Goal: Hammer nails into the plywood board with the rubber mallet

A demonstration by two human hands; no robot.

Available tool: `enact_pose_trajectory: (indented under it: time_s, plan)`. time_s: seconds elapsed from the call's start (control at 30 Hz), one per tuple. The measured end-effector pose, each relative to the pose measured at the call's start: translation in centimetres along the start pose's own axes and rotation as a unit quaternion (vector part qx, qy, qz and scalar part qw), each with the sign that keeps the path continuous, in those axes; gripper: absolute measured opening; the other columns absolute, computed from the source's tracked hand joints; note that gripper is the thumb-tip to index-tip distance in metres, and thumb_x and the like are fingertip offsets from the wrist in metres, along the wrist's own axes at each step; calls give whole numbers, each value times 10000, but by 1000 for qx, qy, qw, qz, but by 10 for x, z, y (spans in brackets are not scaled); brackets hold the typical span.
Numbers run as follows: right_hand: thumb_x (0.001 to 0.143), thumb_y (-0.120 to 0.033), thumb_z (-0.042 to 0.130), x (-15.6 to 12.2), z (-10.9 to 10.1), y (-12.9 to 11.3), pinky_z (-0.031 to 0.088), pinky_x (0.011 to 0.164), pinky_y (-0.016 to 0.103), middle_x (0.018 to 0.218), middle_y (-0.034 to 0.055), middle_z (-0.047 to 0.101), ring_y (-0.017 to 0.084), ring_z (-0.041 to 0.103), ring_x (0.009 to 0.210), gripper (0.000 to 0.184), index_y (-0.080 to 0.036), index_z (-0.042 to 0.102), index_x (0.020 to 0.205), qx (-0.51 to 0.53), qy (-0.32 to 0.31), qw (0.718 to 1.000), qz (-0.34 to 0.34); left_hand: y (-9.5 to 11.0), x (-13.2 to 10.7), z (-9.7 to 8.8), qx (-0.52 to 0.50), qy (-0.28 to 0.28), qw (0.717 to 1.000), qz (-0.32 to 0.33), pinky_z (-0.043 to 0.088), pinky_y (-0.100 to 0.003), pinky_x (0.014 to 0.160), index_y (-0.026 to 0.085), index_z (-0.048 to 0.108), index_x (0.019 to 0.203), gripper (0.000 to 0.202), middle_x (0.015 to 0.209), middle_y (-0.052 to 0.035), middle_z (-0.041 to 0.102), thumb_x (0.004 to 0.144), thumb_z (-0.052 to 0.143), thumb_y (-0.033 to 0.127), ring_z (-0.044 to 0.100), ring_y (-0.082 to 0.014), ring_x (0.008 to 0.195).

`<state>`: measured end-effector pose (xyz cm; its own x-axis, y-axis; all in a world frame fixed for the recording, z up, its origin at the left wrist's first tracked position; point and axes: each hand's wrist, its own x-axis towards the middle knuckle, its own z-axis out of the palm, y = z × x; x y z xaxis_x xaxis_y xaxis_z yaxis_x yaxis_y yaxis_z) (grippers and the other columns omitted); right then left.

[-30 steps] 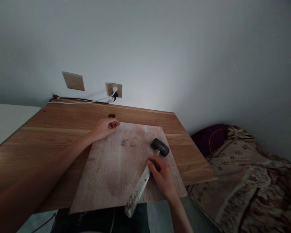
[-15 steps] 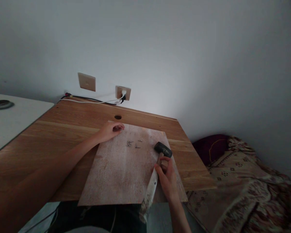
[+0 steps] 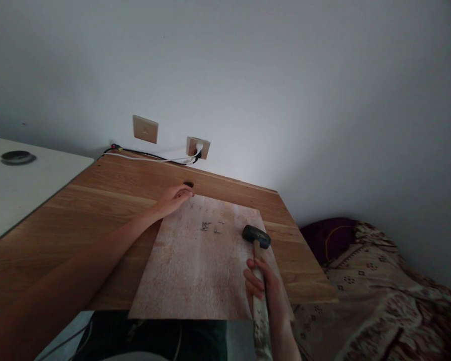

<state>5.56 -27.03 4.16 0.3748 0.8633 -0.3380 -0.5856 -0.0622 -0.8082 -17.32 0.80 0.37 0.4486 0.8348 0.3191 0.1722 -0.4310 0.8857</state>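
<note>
Clock centred on the board, 12 = wall. Wall socket point(image 3: 191, 146) at 12 has a white plug point(image 3: 199, 147) & a black plug point(image 3: 197, 156) in it; a 2nd wall plate point(image 3: 145, 129) at 11. Cables point(image 3: 143, 158) run L from there along the back of the wood desk point(image 3: 108, 195), approx to 10. Cable hole point(image 3: 188, 184) in desktop nr 12, just past my fingers. White tabletop point(image 3: 33, 185) at 10 w/ a dark round disc point(image 3: 18, 158) on it. Patterned bedding point(image 3: 361, 286) + purple cloth point(image 3: 332, 239) at 3.

Wooden board point(image 3: 195, 271) lies on desk, near edge over my lap point(image 3: 154, 336). Small metal fasteners point(image 3: 206, 226) (nails or screws, can't tell) loose on it, toward 12.

My R hand point(image 3: 262, 283), at 4, is clamped round the handle of the rubber mallet point(image 3: 256, 236); black head at 12 from my grip, handle end at 6. My L hand point(image 3: 177, 194), at 11, is by the board's far corner, fingers curled; can't tell if tips meet or pinch anything. Fasteners at approx 4 from it.
</note>
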Motion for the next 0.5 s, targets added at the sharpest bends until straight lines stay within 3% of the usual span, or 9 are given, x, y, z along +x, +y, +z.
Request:
enact_pose_trajectory:
  time_s: [0.17,0.23,0.33,0.5]
  plan:
    - [739,-411,795,9,39,-5,260,281,166,774,-49,582,21,328,377,329,-220,564,874,-118,-29,992,-43,1,-5,5,126,-20,989,74,555,-340,793,191,722,1007,203,953,-62,766,813,719,251,712,-204,846]
    - [781,-419,770,16,59,-10,290,282,179,758,-56,592,40,365,370,360,-224,607,1036,-182,-54,980,-66,1,-6,6,131,-31,988,75,561,-335,783,199,718,1015,200,914,-46,770,816,724,216,719,-200,816]
    - [821,-452,747,36,86,-12,352,288,197,827,-43,656,62,438,379,610,-238,549,1357,-246,-105,957,-115,4,-6,5,128,-40,989,69,567,-322,781,208,714,1025,208,891,-26,776,818,723,185,728,-193,796]
    - [826,-482,724,69,102,5,389,302,218,791,-33,694,77,473,367,689,-200,537,1427,-282,-170,938,-110,8,-6,4,124,-55,989,61,560,-313,782,193,703,1073,250,902,-26,780,827,693,151,739,-196,811]
